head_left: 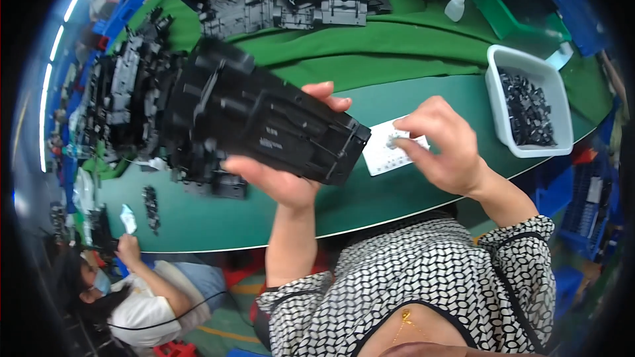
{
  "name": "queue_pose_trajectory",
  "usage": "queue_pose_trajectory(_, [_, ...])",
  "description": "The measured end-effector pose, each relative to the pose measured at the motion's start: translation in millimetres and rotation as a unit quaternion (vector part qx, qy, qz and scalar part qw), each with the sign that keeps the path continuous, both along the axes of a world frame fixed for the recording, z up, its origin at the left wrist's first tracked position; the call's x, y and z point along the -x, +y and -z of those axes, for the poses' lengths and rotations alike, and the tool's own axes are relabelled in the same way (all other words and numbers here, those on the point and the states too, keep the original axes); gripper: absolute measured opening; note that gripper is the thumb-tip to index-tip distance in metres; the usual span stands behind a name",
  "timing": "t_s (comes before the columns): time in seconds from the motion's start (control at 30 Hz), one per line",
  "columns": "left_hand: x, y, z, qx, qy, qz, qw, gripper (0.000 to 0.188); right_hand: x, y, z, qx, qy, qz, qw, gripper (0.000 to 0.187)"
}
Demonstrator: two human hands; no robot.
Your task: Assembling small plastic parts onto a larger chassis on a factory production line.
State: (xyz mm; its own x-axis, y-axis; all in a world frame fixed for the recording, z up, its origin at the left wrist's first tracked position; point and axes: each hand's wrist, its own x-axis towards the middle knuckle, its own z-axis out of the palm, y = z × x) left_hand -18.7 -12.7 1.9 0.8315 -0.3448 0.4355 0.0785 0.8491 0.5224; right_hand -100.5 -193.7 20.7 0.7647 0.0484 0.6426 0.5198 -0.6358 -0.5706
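Note:
A large black moulded plastic housing (281, 122) is tilted above the table, its narrower end towards the right. My left hand (284, 182) grips it from below, with the thumb on the near side and fingertips showing over the far edge. Just right of the housing, a white printed sheet (380, 160) lies on the table, perhaps a sheet of labels. Over that sheet my right hand (446, 149) is closed in a pinch, thumb against forefinger. A small pale grey piece (392, 141) shows at its fingertips; its kind is too small to make out.
A white bin (497, 112) of small black parts stands at the right. Black plastic assemblies (122, 92) are piled on the left, and more (317, 0) lie on green cloth (423, 46) at the back. A co-worker's hand (129, 249) is at the table's lower left edge.

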Motion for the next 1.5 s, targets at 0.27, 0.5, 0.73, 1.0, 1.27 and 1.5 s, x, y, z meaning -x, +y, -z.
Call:
queue_pose_trajectory(0.27, [9.5, -6.4, -5.0, -0.094, -0.169, -0.080, 0.978, 0.111, 12.2, 11.7, 5.6, -0.345, 0.361, -0.130, 0.857, 0.017])
queue_pose_trajectory(0.5, [15.6, -6.7, -5.5, -0.126, -0.191, -0.105, 0.968, 0.115, 6.7, 19.9, 14.0, -0.343, 0.359, -0.126, 0.859, 0.020])
queue_pose_trajectory(0.73, [17.0, -7.8, -5.3, -0.118, -0.182, -0.108, 0.970, 0.113, 7.4, 25.5, 13.5, -0.361, 0.339, -0.114, 0.862, 0.018])
queue_pose_trajectory(1.0, [16.7, -6.9, -5.8, -0.128, -0.158, -0.113, 0.973, 0.113, 4.3, 27.5, 14.7, -0.369, 0.337, -0.117, 0.858, 0.019])
queue_pose_trajectory(1.27, [13.6, -5.7, -2.5, -0.097, -0.160, -0.089, 0.978, 0.104, 1.4, 33.3, 17.5, -0.398, 0.312, -0.098, 0.857, 0.021])
queue_pose_trajectory(1.5, [16.3, -9.4, -3.6, -0.097, -0.158, -0.079, 0.979, 0.101, 5.0, 29.2, 16.8, -0.399, 0.306, -0.102, 0.858, 0.021])
